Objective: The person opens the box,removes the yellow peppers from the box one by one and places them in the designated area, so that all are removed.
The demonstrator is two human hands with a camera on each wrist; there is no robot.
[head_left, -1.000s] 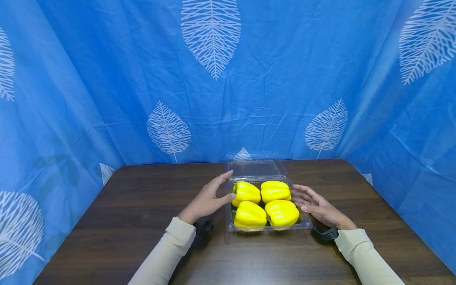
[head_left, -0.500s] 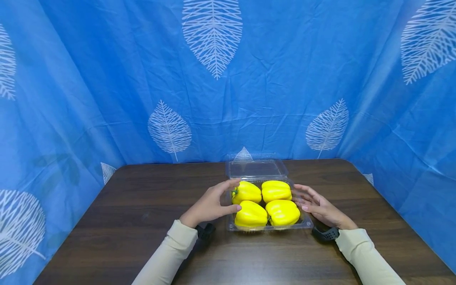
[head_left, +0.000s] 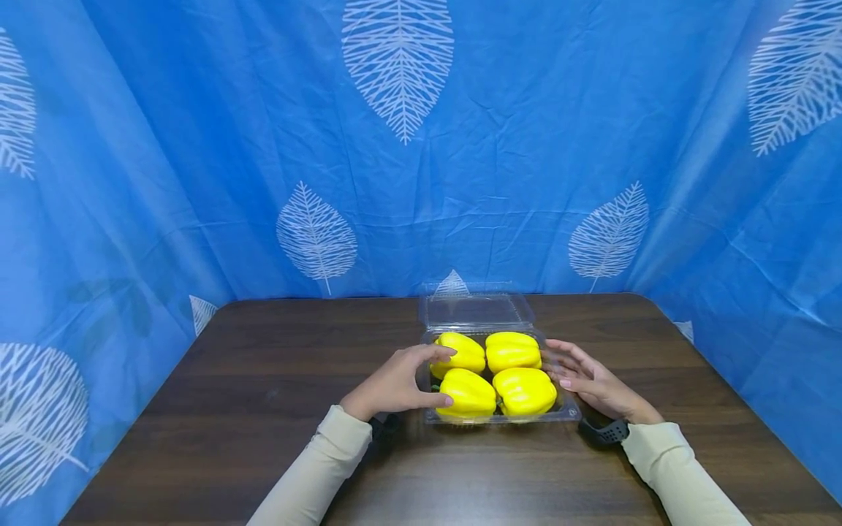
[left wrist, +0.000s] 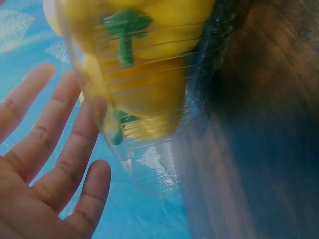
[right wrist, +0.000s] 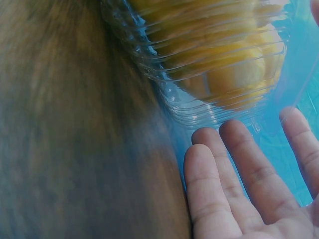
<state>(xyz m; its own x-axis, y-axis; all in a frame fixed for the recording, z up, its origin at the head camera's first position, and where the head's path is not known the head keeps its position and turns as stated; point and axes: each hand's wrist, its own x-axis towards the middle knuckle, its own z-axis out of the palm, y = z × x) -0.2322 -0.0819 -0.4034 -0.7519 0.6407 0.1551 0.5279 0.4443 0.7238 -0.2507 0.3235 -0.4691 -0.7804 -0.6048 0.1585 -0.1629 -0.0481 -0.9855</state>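
A clear plastic clamshell box point(head_left: 567, 415) stands on the table with its lid point(head_left: 476, 310) tipped back. Several yellow bell peppers sit in it, among them a front-left pepper point(head_left: 468, 398) and a back-left pepper point(head_left: 465, 349). My left hand point(head_left: 395, 381) reaches over the box's left side, thumb near the front-left pepper and index finger over the back-left one; contact cannot be made out. In the left wrist view green stems point(left wrist: 125, 35) show through the ribbed wall, fingers spread beside it. My right hand point(head_left: 601, 389) lies along the box's right wall, its fingers point(right wrist: 259, 169) extended close to the plastic.
The dark wooden table point(head_left: 263, 380) extends around the box on both sides. Behind it and at the sides hangs a blue cloth point(head_left: 500, 161) printed with white leaves. A black wrist strap point(head_left: 605, 432) sits on my right wrist.
My left hand has moved from the box's back-left corner toward its front, index finger now over the back-left pepper. My right hand and the box hold their places; the view has shifted slightly.
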